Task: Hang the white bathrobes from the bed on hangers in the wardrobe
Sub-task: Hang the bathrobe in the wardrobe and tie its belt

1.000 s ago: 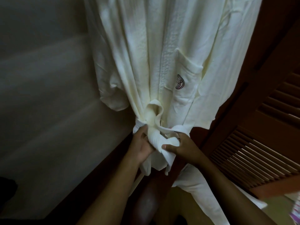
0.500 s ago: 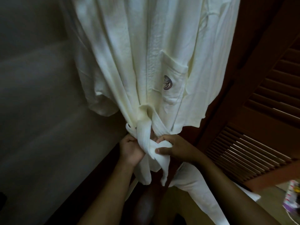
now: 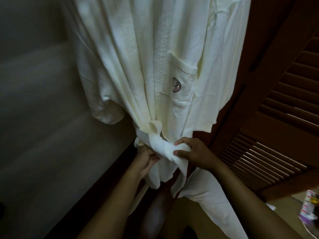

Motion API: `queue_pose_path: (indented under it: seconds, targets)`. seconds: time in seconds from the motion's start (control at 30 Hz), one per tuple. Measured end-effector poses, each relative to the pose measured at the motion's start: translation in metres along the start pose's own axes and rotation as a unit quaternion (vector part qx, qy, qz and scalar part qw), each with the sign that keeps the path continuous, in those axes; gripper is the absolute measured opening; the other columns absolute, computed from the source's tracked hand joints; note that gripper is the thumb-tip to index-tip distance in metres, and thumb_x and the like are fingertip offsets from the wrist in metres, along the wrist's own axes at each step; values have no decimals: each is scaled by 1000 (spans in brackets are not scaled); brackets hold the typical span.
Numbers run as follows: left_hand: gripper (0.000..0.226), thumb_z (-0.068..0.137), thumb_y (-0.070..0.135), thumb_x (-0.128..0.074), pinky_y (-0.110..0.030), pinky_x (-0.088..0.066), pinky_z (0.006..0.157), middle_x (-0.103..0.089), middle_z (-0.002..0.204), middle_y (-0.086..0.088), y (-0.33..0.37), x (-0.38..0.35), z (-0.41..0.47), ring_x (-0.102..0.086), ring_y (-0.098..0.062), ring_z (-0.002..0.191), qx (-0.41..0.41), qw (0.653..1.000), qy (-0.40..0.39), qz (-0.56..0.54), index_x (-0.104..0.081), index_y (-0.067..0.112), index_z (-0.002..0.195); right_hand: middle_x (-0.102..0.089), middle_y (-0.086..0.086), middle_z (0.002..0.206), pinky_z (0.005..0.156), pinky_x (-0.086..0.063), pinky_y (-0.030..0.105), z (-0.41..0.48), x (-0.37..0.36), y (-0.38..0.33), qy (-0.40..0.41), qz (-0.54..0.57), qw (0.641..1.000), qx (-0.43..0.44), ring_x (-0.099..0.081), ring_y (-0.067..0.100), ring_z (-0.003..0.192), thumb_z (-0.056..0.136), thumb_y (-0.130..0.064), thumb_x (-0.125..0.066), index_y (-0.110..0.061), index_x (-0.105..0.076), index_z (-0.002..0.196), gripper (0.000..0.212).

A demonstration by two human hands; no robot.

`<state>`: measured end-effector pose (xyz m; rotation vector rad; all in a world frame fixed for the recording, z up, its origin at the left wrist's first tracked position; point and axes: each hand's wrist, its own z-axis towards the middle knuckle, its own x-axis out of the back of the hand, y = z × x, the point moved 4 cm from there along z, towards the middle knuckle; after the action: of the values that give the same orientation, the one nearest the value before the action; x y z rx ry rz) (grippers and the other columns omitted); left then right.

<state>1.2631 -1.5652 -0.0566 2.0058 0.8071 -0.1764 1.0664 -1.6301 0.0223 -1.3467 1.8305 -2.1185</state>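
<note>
The white bathrobe (image 3: 134,54) hangs just above both hands, with the louvred door (image 3: 279,135) right of them. The left hand (image 3: 146,161) grips the belt (image 3: 164,149) under the knot. The right hand (image 3: 195,154) pinches its loop, apparently to tie the waist closed.

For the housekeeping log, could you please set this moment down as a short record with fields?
garment: white bathrobe, hanging, front toward the camera
logo: dark, round, on the chest pocket
belt: drawn round the waist, crossed at the front
left hand: grips the belt left of the crossing
right hand: pinches the belt on the right
beside it: louvred wooden door, at the picture's right
hanger: out of view
</note>
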Motion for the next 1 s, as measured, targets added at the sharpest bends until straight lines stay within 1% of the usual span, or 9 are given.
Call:
queue_pose_path:
  seconds: [0.17,0.33,0.47,0.5,0.53,0.6,0.67,0.87,1.0]
  targets:
    - [23,99,6,-59,-21,-51,56,-70,95,-17,2,107,-16,-65,-24,75,-87,948,223,210,-68,1,119,-66,-23,99,82,-43,25,3,2,27,27,-60,998,-13,-59,-9,95,87,-38,-78,-35,-70,105,20]
    - [12,97,19,-63,-31,-48,79,-74,98,-6,31,184,-45,-69,-27,94,-124,819,282,484,-74,17,103,-68,-14,99,83,-50,31,9,2,27,7,-67,997,-24,-64,7,94,88,-37,-78,-33,-70,104,18]
    - [36,86,35,-63,-52,-30,110,-61,120,-4,27,218,-45,-53,-29,118,51,547,360,754,-62,29,122,-69,-11,84,71,-48,29,14,-9,20,-42,-35,998,-14,-66,5,81,82,-44,-76,-38,-67,87,12]
    - [43,86,37,-64,-52,-27,112,-60,127,-3,27,205,-44,-52,-28,123,42,549,332,766,-59,30,128,-69,-11,83,71,-48,29,15,-13,16,-62,-21,998,-11,-65,5,79,82,-42,-75,-37,-68,87,10]
    - [47,87,39,-65,-47,-31,112,-61,131,-1,25,184,-42,-54,-27,126,17,597,284,750,-59,29,132,-69,-13,81,71,-48,28,17,-17,12,-83,-3,996,-8,-65,3,78,85,-35,-76,-35,-68,87,8]
    - [36,89,38,-69,-35,-47,101,-68,123,5,23,135,-36,-62,-22,121,-61,786,157,594,-65,32,124,-68,-18,80,71,-46,23,20,-24,3,-115,26,993,5,-63,0,77,90,-22,-75,-32,-70,89,11]
    - [38,87,26,-76,-30,-53,95,-70,119,12,23,83,-33,-65,-17,119,-99,889,69,441,-65,40,120,-68,-17,84,74,-46,22,24,-29,-4,-128,48,991,12,-62,1,82,92,-20,-74,-28,-71,92,8]
    - [49,89,9,-75,-31,-52,102,-65,120,6,40,5,-34,-64,-12,113,-196,891,34,408,-57,24,131,-63,-20,80,76,-43,30,30,-31,-2,-113,86,990,13,-56,1,77,89,-18,-72,-35,-66,83,20]
    - [26,96,7,-63,-39,-57,97,-73,115,-1,41,8,-33,-71,-16,106,-164,953,0,256,-65,26,113,-63,-14,106,81,-46,23,22,-37,8,124,65,989,-40,-60,0,99,88,-32,-77,-29,-64,107,23]
